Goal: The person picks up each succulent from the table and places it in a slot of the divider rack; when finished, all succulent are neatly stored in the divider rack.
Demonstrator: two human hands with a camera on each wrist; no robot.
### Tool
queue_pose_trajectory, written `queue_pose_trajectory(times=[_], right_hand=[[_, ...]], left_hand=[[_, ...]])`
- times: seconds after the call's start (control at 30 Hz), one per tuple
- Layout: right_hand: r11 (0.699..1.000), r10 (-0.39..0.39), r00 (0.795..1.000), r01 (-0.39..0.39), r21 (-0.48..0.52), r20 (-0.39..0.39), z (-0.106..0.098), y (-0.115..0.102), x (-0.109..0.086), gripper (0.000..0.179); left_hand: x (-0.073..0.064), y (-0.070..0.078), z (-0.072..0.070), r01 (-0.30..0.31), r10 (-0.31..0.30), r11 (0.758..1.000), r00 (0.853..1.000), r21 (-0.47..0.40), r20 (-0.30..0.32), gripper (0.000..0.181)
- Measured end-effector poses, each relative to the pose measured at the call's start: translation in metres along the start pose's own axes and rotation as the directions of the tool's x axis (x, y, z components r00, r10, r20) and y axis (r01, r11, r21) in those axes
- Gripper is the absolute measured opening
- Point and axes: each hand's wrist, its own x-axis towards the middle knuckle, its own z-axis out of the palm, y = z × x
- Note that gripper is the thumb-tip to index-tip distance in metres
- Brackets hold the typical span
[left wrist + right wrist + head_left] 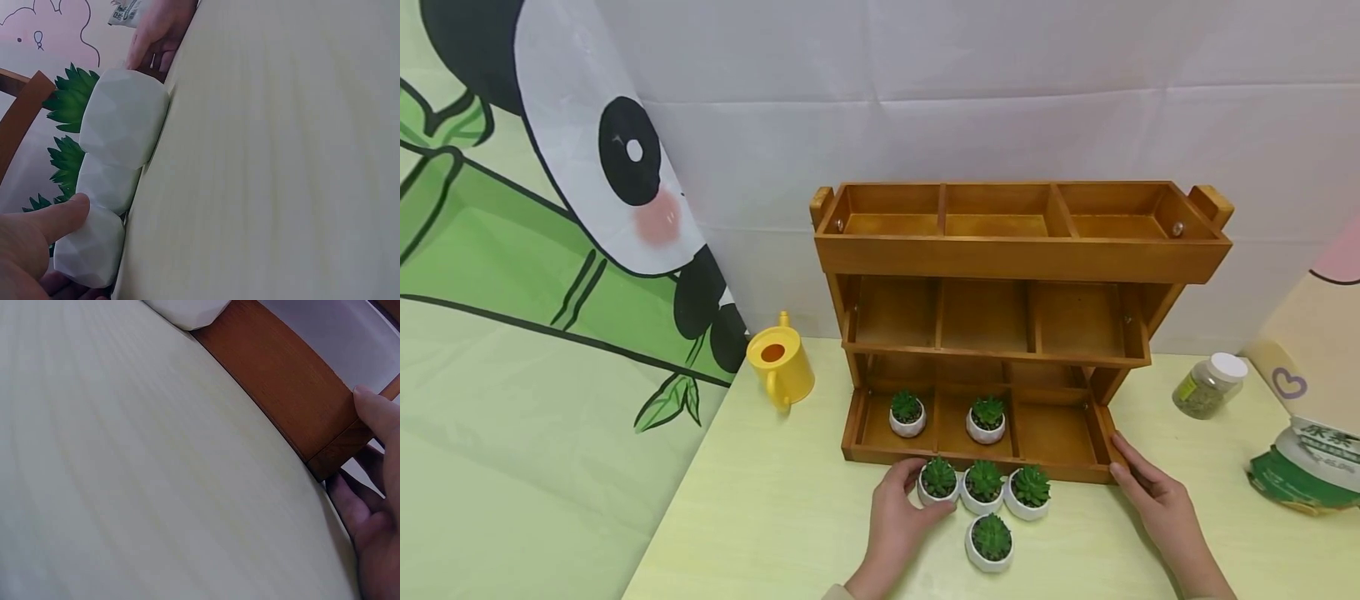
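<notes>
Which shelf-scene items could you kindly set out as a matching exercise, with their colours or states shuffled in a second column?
1. Watering can
2. Jar
3. Three-tier wooden shelf
4. Leftmost potted succulent outside the shelf

A. Held by the left fingers
B. White-lidded
C. Touched at a front corner by the right fingers
D. Yellow

Pairs: 1-D, 2-B, 3-C, 4-A

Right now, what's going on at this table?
A person's left hand holds the leftmost plant in a row of three in front of the shelf. The right hand holds the shelf's lower right corner. A fourth plant stands nearer the person. One plant sits in the bottom tier's left compartment, another plant in the middle one. So two are in, four are out.
</notes>
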Motion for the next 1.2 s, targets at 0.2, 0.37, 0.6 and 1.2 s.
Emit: queue_pose_trajectory(times=[0.2, 0.37, 0.6, 1.2], right_hand=[[1.0, 0.012, 1.0, -0.012, -0.002, 0.0, 0.0, 0.0, 0.0, 0.051], [1.0, 0.012, 1.0, -0.012, 0.006, 0.004, 0.0, 0.0, 0.0, 0.051], [1.0, 0.005, 1.0, -0.005, -0.004, 0.003, 0.0, 0.0, 0.0, 0.051], [1.0, -0.013, 1.0, 0.013, 0.018, 0.008, -0.001, -0.002, 0.0, 0.05]], left_hand=[[0.0, 0.002, -0.001, -0.002, 0.002, 1.0, 1.0, -0.02, 0.001, 0.06], [0.0, 0.002, -0.002, 0.014, -0.014, 0.998, 1.0, -0.058, 0.012, 0.059], [-0.001, 0.002, -0.004, 0.031, -0.028, 0.994, 0.999, -0.102, 0.027, 0.058], [0.0, 0.002, -0.018, 0.108, -0.067, 0.958, 0.985, -0.265, 0.161, 0.063]])
